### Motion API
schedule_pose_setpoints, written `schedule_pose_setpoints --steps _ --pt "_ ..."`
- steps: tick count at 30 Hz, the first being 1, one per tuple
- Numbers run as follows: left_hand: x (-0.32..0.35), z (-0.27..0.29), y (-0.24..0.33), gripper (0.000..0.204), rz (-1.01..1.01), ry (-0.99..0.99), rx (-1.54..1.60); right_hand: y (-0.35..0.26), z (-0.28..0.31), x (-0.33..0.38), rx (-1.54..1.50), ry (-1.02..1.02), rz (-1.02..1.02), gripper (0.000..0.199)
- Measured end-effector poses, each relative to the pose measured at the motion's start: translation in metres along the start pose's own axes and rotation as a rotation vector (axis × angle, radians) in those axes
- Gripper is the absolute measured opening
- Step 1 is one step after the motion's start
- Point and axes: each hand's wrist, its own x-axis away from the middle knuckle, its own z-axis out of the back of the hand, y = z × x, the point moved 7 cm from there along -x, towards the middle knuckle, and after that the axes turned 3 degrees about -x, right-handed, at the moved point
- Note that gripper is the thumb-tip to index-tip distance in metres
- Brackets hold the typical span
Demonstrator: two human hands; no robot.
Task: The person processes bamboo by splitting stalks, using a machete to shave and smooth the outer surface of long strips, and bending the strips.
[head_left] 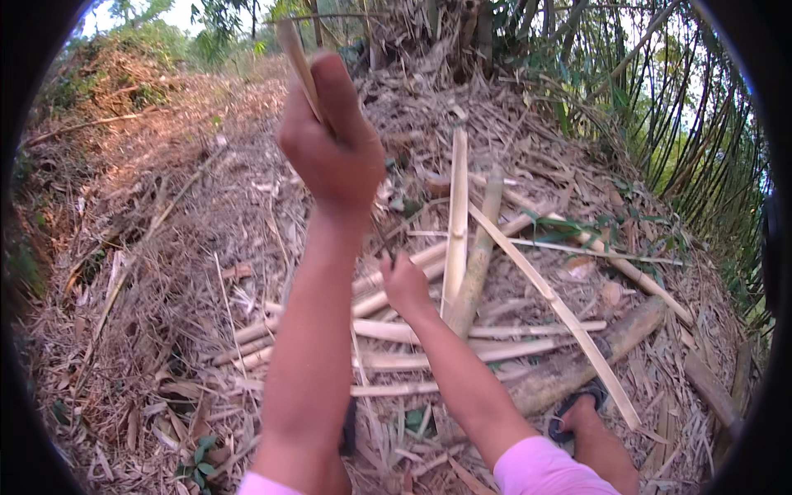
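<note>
My left hand [334, 144] is raised high in front of me, its fingers closed around a split bamboo strip [299, 66] that points up and away. Lower down and to the right, my right hand [404, 285] is closed too. A thin, dark, blade-like tool [384, 241] sticks out of it toward the upper left; its grip is hidden. Just beyond the right hand lie a wide split bamboo piece [459, 198] and a round bamboo pole [478, 264]. Several pale split bamboo lengths [396, 332] lie crosswise under the right forearm.
A long bamboo strip [557, 309] slants down to the right across a thick bamboo log [569, 363]. My sandalled foot [582, 408] is beside the log. Dry leaf litter [181, 289] covers the sloping ground. Bamboo stalks [701, 140] stand at the right, with a clump base [429, 41] ahead.
</note>
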Motion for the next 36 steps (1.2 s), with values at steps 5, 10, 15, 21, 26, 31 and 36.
schedule_pose_setpoints --steps 5,10,15,21,26,31,36 --pt "-0.008 0.022 -0.025 0.062 0.185 -0.065 0.037 -0.010 -0.005 0.006 -0.785 -0.528 -0.520 0.053" --pt "-0.013 0.011 -0.021 0.061 0.079 -0.063 -0.003 -0.086 0.067 -0.002 -0.272 -0.054 0.131 0.044" --pt "-0.018 0.006 -0.011 0.065 -0.015 0.001 -0.063 -0.081 0.055 0.023 -0.484 0.334 0.311 0.039" --pt "-0.024 0.019 -0.023 0.065 0.111 -0.011 -0.064 0.103 -0.030 0.035 0.052 -0.218 -0.358 0.052" --pt "-0.018 0.062 -0.026 0.063 0.348 0.089 -0.144 0.085 -0.010 0.076 -0.341 -0.100 -0.501 0.056" --pt "-0.002 0.110 -0.009 0.060 0.476 0.182 -0.062 0.046 0.022 0.182 -0.303 -0.014 -0.327 0.051" --pt "0.035 0.128 -0.004 0.060 0.691 0.239 0.052 0.078 0.031 0.336 -0.327 -0.181 -0.645 0.054"
